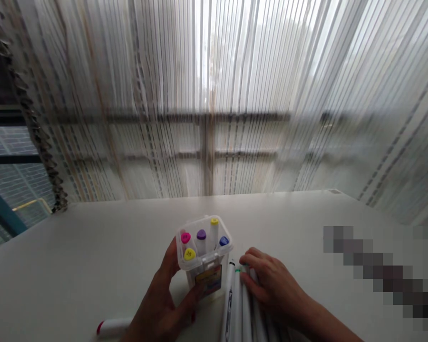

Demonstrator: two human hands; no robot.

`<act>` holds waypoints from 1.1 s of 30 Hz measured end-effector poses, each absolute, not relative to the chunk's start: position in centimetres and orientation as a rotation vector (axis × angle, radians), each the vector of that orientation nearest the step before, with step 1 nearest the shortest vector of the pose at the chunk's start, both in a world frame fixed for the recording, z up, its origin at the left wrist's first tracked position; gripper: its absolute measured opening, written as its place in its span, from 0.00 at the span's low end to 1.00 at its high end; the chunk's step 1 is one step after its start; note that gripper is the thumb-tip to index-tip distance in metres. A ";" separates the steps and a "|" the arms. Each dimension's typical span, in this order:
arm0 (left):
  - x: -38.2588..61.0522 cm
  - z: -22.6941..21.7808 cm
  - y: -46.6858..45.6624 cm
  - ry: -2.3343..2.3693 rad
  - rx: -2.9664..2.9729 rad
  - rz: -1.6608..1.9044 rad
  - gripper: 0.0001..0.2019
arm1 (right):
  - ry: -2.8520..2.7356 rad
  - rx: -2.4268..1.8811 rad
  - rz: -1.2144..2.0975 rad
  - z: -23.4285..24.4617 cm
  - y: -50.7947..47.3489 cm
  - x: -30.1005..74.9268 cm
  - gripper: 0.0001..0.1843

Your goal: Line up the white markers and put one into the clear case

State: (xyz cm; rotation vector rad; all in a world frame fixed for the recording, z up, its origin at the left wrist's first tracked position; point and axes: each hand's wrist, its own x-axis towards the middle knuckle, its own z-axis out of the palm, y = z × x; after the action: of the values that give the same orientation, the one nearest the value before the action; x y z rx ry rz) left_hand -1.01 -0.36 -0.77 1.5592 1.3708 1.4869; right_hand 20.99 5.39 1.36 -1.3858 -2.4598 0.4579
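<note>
My left hand (164, 297) wraps around a clear plastic marker box (204, 259) that stands upright on the white table (92, 256). Several markers stand in it, with pink, purple, yellow and blue caps showing. My right hand (271, 285) lies curled over a row of white markers (237, 308) just right of the box, fingertips at their capped ends. One more white marker with a red cap (110, 327) lies on the table left of my left wrist.
Sheer striped curtains (217, 95) hang behind the table's far edge, with a window frame behind them. A dark curtain edge (32, 123) and outdoor view show at the left. A pixelated patch (381, 270) covers part of the table's right side.
</note>
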 end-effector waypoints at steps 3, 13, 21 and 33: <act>-1.0 -0.6 -0.4 1.370 1.546 1.468 0.35 | -2.453 -1.395 0.468 1.3 5.4 21.0 0.08; -0.9 -0.5 -0.5 1.369 1.550 1.473 0.36 | -2.464 -1.389 0.456 1.6 5.3 21.0 0.07; -0.9 -0.4 -0.5 1.375 1.557 1.472 0.35 | -2.463 -1.395 0.462 1.5 5.3 21.0 0.07; -1.0 -0.5 -0.4 1.346 1.541 1.467 0.34 | -2.463 -1.383 0.456 1.6 5.2 21.1 0.07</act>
State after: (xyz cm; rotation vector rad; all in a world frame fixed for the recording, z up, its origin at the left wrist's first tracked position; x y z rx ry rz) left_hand -0.99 -0.43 -0.51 1.5412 1.3456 1.4672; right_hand 21.11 5.22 1.61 -1.3832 -2.4626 0.4555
